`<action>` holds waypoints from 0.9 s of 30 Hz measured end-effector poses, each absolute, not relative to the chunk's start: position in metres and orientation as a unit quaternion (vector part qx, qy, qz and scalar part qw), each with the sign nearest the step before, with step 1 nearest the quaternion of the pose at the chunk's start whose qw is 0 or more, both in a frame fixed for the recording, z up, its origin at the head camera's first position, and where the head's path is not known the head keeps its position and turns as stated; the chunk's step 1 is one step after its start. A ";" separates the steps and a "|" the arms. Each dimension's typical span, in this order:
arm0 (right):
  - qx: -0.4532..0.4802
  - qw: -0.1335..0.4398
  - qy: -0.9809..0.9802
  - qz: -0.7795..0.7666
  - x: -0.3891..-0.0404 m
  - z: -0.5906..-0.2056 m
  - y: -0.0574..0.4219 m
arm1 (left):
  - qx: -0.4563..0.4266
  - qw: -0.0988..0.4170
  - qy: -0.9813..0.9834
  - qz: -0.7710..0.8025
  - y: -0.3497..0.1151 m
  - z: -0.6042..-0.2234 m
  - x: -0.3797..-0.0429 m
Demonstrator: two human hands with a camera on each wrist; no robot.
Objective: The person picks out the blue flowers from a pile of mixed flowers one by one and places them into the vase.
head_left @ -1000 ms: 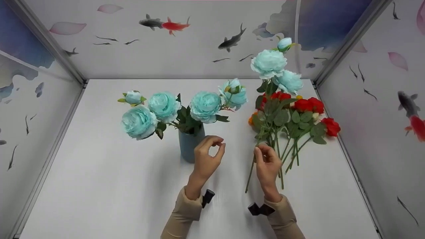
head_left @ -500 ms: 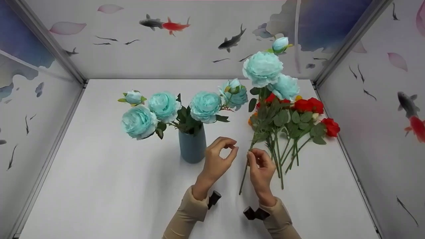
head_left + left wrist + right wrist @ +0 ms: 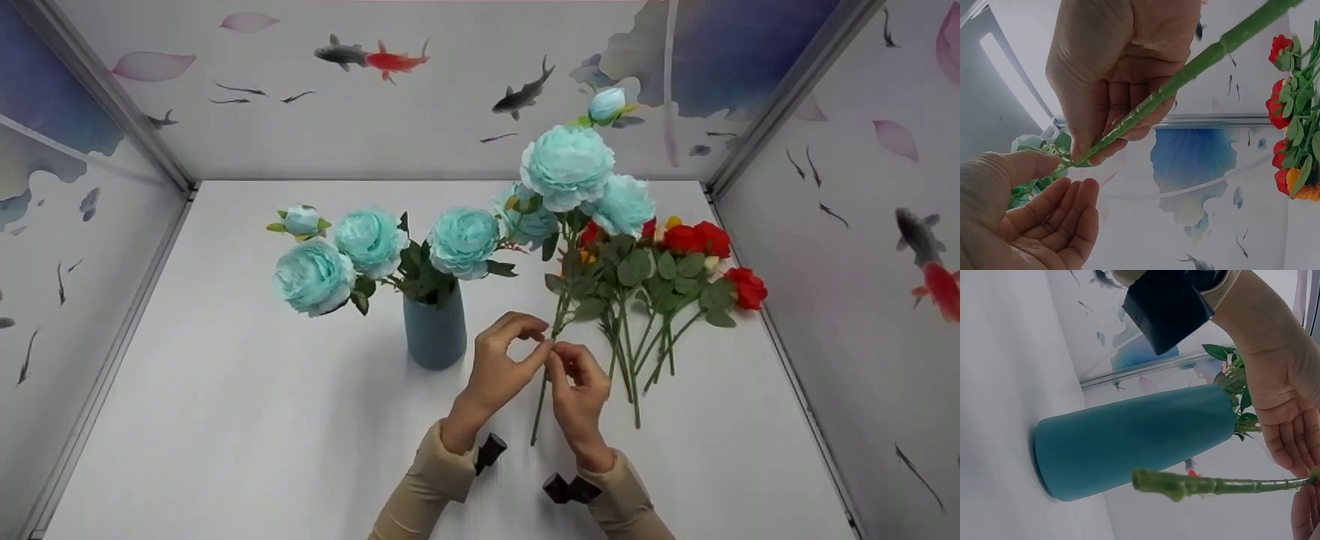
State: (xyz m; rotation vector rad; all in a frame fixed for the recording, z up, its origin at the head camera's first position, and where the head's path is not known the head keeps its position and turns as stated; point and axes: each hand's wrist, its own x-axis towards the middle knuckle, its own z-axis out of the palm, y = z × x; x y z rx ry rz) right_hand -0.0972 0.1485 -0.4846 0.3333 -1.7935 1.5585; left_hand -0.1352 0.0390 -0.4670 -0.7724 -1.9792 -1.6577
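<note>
My right hand (image 3: 579,394) pinches the green stem (image 3: 1157,97) of an artificial peony spray between thumb and fingers. Its pale turquoise blooms (image 3: 568,166) and a bud rise at the stem's upper end. Close beside it, my left hand (image 3: 504,367) has its thumb tip at the stem, while its fingers curve loosely with a gap to the thumb. Whether that thumb touches the stem, I cannot tell. Left of both hands stands a blue-teal vase (image 3: 435,330) holding similar turquoise peonies (image 3: 371,241). In the right wrist view, the cut stem end (image 3: 1154,482) points past the vase.
Red roses (image 3: 697,238) with leaves and bare stems (image 3: 637,367) lie on the white table (image 3: 247,420) to the right, with some orange and yellow blooms among them. Printed wall panels (image 3: 450,127) enclose the back and sides.
My right hand has brought the peony spray leftward, its blooms now overlapping one flower from the vase. My left hand has moved right, away from the vase, to meet the stem.
</note>
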 end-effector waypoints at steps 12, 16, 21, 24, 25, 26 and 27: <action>0.175 0.377 -0.695 0.587 -0.096 -0.487 0.147 | -0.279 0.214 -0.723 -0.594 0.041 -0.468 -0.134; 0.177 0.376 -0.692 0.590 -0.097 -0.487 0.147 | -0.279 0.220 -0.719 -0.597 0.041 -0.468 -0.133; 0.176 0.372 -0.688 0.597 -0.097 -0.487 0.147 | -0.286 0.229 -0.712 -0.598 0.041 -0.468 -0.132; 0.173 0.367 -0.688 0.602 -0.096 -0.485 0.148 | -0.291 0.235 -0.711 -0.596 0.041 -0.467 -0.132; 0.173 0.366 -0.688 0.602 -0.096 -0.485 0.148 | -0.291 0.238 -0.712 -0.593 0.041 -0.467 -0.132; 0.174 0.366 -0.687 0.603 -0.096 -0.485 0.148 | -0.292 0.241 -0.711 -0.592 0.041 -0.467 -0.132; 0.175 0.367 -0.686 0.603 -0.096 -0.486 0.149 | -0.292 0.244 -0.710 -0.592 0.041 -0.467 -0.132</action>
